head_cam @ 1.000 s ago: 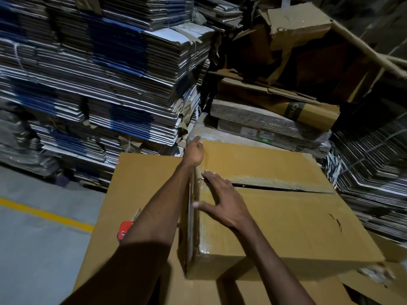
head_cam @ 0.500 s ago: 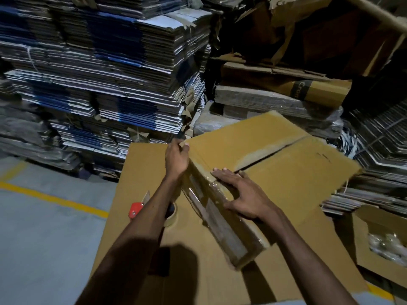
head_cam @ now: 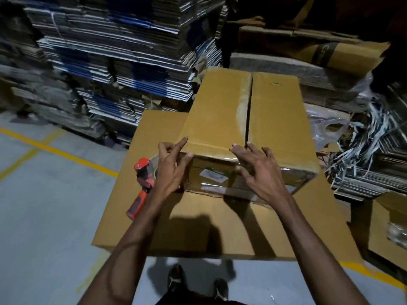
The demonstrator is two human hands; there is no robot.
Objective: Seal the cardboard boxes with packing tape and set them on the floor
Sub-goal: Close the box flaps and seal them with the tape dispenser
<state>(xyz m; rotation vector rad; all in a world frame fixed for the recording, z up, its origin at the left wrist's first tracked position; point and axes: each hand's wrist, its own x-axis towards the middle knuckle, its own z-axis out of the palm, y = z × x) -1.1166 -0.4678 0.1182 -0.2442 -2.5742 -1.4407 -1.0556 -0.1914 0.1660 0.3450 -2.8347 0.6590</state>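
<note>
Box (head_cam: 222, 111) — brown, seam taped — touched by left grip (head_cam: 171, 166) and right grip (head_cam: 259, 170), fingers spread.

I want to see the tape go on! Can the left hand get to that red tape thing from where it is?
Probably yes. The red tape dispenser lies on the big cardboard sheet right beside the left hand, on its outer side, and nothing sits between them. The hand's fingers only touch the box corner.
</note>
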